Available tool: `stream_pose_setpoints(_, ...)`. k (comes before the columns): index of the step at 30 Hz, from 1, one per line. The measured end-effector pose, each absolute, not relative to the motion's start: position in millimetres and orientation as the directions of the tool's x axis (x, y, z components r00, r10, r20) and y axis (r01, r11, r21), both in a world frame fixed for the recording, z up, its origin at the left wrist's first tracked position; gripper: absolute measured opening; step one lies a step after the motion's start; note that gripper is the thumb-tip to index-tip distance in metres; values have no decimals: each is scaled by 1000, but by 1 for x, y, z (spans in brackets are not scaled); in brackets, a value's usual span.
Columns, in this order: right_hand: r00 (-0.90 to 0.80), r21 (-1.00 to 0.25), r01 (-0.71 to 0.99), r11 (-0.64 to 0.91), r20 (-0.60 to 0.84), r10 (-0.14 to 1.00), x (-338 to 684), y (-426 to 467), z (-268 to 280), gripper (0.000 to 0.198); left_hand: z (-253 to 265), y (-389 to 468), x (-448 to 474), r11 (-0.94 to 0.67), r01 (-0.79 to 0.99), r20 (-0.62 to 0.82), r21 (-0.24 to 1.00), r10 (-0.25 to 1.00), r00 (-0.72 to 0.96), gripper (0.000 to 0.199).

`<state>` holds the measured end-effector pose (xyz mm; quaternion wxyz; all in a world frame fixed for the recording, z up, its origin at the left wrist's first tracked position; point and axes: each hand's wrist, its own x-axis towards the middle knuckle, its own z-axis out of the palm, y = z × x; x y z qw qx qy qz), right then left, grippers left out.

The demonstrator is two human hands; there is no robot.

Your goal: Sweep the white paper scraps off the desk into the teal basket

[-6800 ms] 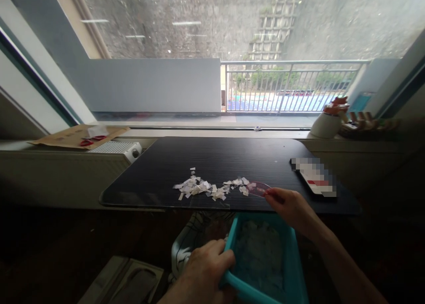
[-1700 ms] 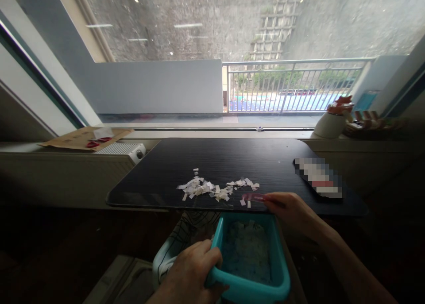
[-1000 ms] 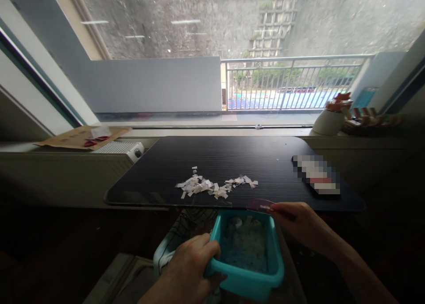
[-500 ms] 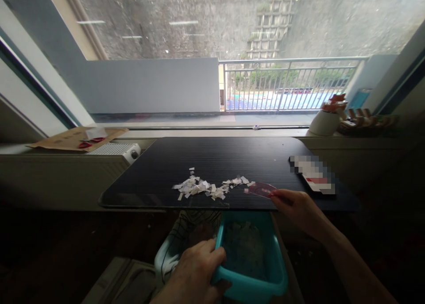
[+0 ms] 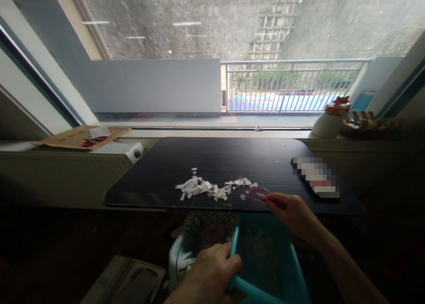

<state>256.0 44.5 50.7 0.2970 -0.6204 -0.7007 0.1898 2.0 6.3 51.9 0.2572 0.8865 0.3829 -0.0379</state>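
Note:
Low in the view, my left hand point(image 5: 212, 271) is closed around the near-left rim of a turquoise plastic bin point(image 5: 295, 264). Pale scraps lie inside the bin, which sits just below the table's front edge. My right hand point(image 5: 287, 206) pinches the right end of a translucent pink protractor point(image 5: 255, 193), a half-round plastic piece. The protractor is at the table's front edge, with a few small scraps by its left end. To its left, many cut white paper scraps point(image 5: 199, 186) are spread in a loose band on the dark table point(image 5: 226, 155).
A phone-like item point(image 5: 315, 178), partly blurred out, lies at the table's right. Left of the table are a radiator point(image 5: 116, 150) and brown paper point(image 5: 63, 138) with red-handled scissors point(image 5: 89, 143). A white pot point(image 5: 327, 125) stands on the sill. Beside the bin is a wire-rimmed basket point(image 5: 181, 251).
The turquoise bin has shifted right and slightly down with my left hand on it. My right hand has moved the protractor a little left and toward the table's front edge.

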Motion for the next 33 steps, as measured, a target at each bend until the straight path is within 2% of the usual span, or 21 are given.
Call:
stream_pose_setpoints(7, -58, -656, 734, 178, 200, 978, 253, 42, 50, 35, 56, 5, 20, -640, 631, -155, 439, 638, 754, 24)
stream_pose_setpoints(15, -108, -688, 688, 230, 217, 970, 246, 42, 51, 35, 67, 10, 30, -690, 578, -145, 436, 580, 802, 22)
stream_pose_setpoints(21, -176, -697, 676, 238, 161, 971, 242, 38, 52, 38, 67, 9, 28, -717, 563, -90, 411, 582, 808, 28)
stream_pose_setpoints(25, -156, -676, 698, 234, 175, 972, 240, 34, 54, 39, 66, 9, 27, -711, 573, -92, 407, 592, 800, 27)
stream_pose_setpoints(29, -205, -652, 713, 259, 160, 966, 240, 33, 55, 38, 65, 9, 24, -698, 579, -122, 420, 589, 799, 28)
stream_pose_setpoints(33, -90, -628, 752, 200, 202, 975, 250, 41, 54, 36, 63, 8, 16, -668, 607, -112, 431, 628, 770, 26)
